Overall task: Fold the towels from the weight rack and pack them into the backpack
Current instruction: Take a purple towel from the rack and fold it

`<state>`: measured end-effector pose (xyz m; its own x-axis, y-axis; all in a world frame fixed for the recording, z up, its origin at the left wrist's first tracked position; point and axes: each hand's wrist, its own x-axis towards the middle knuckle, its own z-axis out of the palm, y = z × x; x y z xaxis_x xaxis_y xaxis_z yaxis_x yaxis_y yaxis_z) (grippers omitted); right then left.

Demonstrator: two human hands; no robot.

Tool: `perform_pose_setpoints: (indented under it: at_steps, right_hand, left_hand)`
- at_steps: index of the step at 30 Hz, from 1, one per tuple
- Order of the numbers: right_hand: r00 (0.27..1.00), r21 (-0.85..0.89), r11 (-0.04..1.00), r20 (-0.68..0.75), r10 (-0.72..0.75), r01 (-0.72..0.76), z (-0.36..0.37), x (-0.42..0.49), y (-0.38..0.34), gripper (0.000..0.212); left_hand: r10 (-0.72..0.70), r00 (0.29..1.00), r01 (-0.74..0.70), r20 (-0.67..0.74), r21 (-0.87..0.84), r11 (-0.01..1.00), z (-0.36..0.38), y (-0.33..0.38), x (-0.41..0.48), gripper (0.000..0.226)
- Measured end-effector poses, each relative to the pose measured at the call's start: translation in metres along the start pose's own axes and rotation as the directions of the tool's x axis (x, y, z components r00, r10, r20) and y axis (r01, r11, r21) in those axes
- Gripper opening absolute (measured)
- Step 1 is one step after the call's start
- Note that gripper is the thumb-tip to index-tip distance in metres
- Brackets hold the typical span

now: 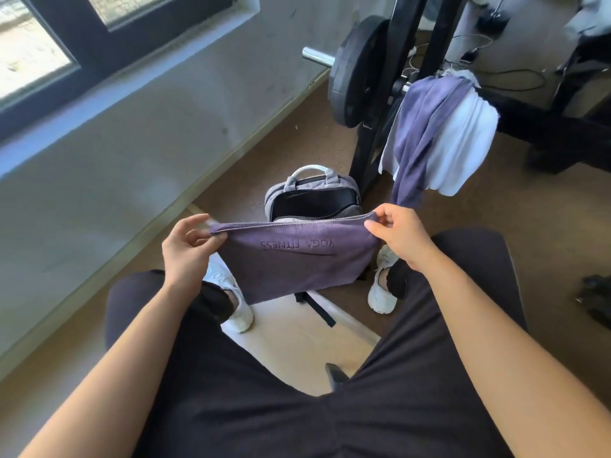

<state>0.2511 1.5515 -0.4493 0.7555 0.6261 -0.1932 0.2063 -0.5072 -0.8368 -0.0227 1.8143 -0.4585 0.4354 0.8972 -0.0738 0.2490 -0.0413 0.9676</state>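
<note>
A purple terry towel (291,266), doubled over, is hanging taut between the knees, just in front of the open grey fabric backpack (281,196) on the floor. The left hand (188,249) and right hand (401,238) are each pinching a top corner. Folding is seemingly under way (one more fold would probably suit the bag's mouth). Its lettering is reading "YOGA FITNESS", mirrored. Another purple towel (426,127) and a white towel (463,150) are draping the black weight rack (362,160).

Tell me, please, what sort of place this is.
Probably a home or small gym: a weight plate on a black rack, towels draped over it, and a purple towel marked YOGA FITNESS.
</note>
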Motion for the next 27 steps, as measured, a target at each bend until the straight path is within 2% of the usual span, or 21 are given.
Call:
perform_pose_setpoints:
  at_steps: [1, 5, 10, 15, 21, 27]
  right_hand:
    - [1.0, 0.006, 1.0, -0.022, -0.012, 0.012, 0.001, -0.001, -0.001, 0.007]
    - [0.984, 0.022, 0.999, -0.172, -0.038, 0.042, 0.008, -0.003, -0.003, 0.005]
    - [0.966, 0.011, 0.999, -0.255, -0.029, 0.033, 0.018, -0.008, -0.004, 0.011]
    - [0.985, 0.146, 0.989, -0.173, 0.022, 0.003, 0.027, -0.019, -0.014, 0.013]
    - [0.998, 0.309, 0.95, -0.055, -0.032, 0.047, 0.042, -0.032, -0.029, 0.017]
    - [0.963, 0.188, 0.95, 0.054, -0.262, 0.248, 0.056, -0.05, -0.042, 0.009]
  left_hand:
    - [0.004, 1.0, -0.004, -0.006, 0.038, 0.999, -0.001, -0.002, 0.001, 0.033]
    - [-0.018, 0.999, 0.013, 0.039, 0.108, 0.994, 0.011, -0.007, -0.002, 0.01]
    - [-0.17, 0.979, 0.176, 0.114, -0.049, 0.983, 0.029, 0.003, -0.009, 0.019]
    - [-0.149, 0.955, 0.176, 0.255, -0.087, 0.98, 0.035, 0.023, -0.026, 0.025]
    - [-0.109, 0.902, 0.13, 0.419, -0.022, 0.991, 0.062, 0.047, -0.043, 0.022]
    - [-0.103, 0.864, 0.117, 0.493, 0.003, 0.993, 0.099, 0.051, -0.06, 0.019]
